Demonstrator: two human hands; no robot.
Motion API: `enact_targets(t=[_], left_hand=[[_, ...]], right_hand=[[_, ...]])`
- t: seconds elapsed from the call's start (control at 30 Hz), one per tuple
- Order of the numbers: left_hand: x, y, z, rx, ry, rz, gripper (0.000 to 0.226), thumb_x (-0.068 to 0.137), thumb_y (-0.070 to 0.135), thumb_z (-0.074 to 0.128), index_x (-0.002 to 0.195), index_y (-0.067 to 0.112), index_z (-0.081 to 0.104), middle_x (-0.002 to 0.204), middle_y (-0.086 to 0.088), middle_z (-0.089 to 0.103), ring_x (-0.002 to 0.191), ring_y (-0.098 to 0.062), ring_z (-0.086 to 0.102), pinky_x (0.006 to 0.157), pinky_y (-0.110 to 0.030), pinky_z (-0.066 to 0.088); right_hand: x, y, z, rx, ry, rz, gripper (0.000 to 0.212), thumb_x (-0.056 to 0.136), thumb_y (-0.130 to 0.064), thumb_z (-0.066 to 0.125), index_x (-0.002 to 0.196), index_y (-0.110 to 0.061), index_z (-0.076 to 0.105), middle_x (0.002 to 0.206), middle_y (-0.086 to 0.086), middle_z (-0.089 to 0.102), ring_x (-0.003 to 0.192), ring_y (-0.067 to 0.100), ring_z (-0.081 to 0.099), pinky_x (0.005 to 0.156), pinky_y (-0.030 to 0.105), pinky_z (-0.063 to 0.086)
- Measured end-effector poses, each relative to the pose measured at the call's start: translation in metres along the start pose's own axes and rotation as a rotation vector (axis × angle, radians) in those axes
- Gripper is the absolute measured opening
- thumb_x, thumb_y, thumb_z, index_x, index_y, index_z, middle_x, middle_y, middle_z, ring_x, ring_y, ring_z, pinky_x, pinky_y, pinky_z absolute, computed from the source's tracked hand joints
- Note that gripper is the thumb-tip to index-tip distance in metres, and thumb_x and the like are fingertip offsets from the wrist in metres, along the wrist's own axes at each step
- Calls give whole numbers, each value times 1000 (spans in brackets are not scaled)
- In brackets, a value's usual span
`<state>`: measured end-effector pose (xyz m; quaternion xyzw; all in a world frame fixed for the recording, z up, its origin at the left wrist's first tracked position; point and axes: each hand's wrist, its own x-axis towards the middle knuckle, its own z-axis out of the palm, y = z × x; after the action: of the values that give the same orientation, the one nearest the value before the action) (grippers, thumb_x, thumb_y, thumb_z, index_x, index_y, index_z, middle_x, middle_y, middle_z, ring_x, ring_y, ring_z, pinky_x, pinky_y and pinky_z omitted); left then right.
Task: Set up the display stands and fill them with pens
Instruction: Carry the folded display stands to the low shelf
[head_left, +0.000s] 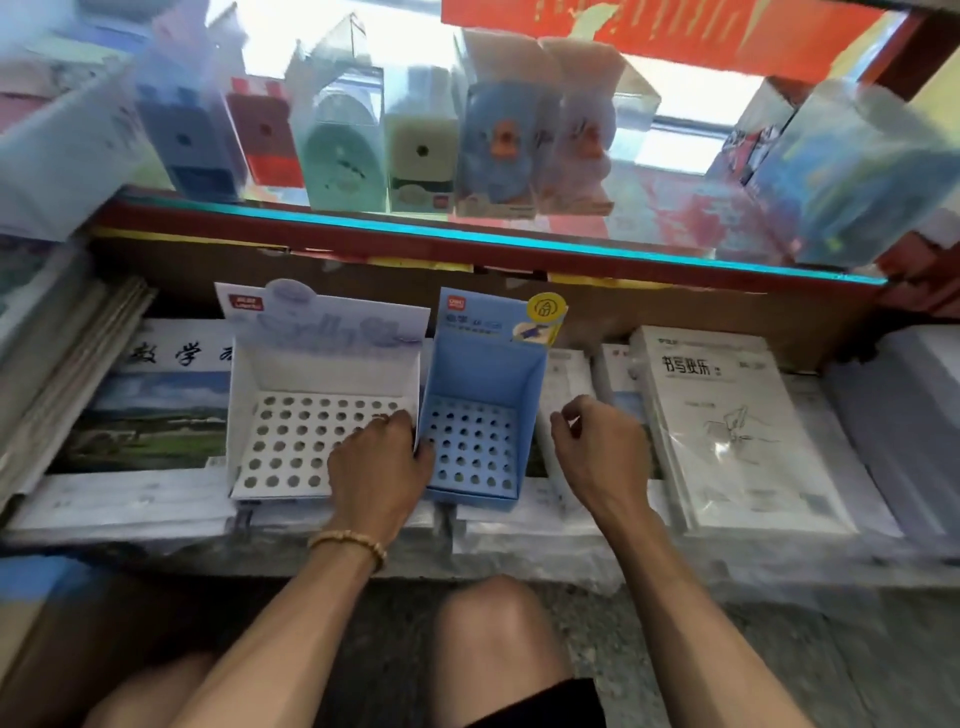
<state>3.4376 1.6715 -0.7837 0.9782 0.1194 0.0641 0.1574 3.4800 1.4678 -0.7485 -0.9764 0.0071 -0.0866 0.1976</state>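
Observation:
Two cardboard pen display stands sit side by side on stacked books. The white stand (291, 415) on the left has a lilac header card and a floor of round holes. The blue stand (483, 410) on the right has a blue header with a yellow badge and smaller holes. No pen is in either stand, and no pens are in view. My left hand (379, 462) rests where the two stands meet, its thumb against the blue stand's left wall and its fingers on the white stand's right edge. My right hand (597, 452) hovers just right of the blue stand, fingers loosely curled, holding nothing.
A white workbook (727, 431) in plastic wrap lies to the right, a landscape-cover book (150, 415) to the left. Above runs a glass counter edge (467, 234) with several boxed pencil sharpeners (343, 140) on top. My bare knee (493, 634) is below.

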Motion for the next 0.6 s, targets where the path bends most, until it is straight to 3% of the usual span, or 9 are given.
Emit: enact_targets(t=[0.17,0.3,0.43,0.5,0.6], left_hand=[[8,9,-7,-24,-87,-9,29,95,44,52,84,17,55,81,-2,65,67,-21,58,60,-31,50],[3,10,-24,40,-142,7,35,95,49,53,74,20,53,71,4,59,60,-14,55,51,-26,37],[-19,3,-49,116,-155,54,36,95,51,50,108,20,63,101,2,68,82,-14,60,64,-28,43],[-35,-5,-66,123,-168,58,36,96,52,48,113,24,61,108,4,67,85,-12,57,66,-28,37],[-60,-23,-93,135,-148,54,36,94,53,49,116,27,60,114,5,66,98,-15,62,71,-30,42]], right_hand=[[-6,5,-2,113,3,0,21,94,-27,62,93,-10,74,84,7,74,73,24,66,63,32,45],[-12,4,-14,118,108,-3,19,92,-25,63,90,-9,74,84,7,72,75,26,65,60,29,40],[-19,-7,-37,145,146,-101,15,90,-24,65,88,-11,73,83,3,71,68,17,59,61,26,36],[-21,-26,-45,160,68,-182,15,91,-27,66,92,-14,72,85,1,70,71,15,58,62,26,38],[-27,-65,-51,202,-29,-324,20,91,-33,67,101,-16,71,93,0,68,82,17,62,71,32,50]])
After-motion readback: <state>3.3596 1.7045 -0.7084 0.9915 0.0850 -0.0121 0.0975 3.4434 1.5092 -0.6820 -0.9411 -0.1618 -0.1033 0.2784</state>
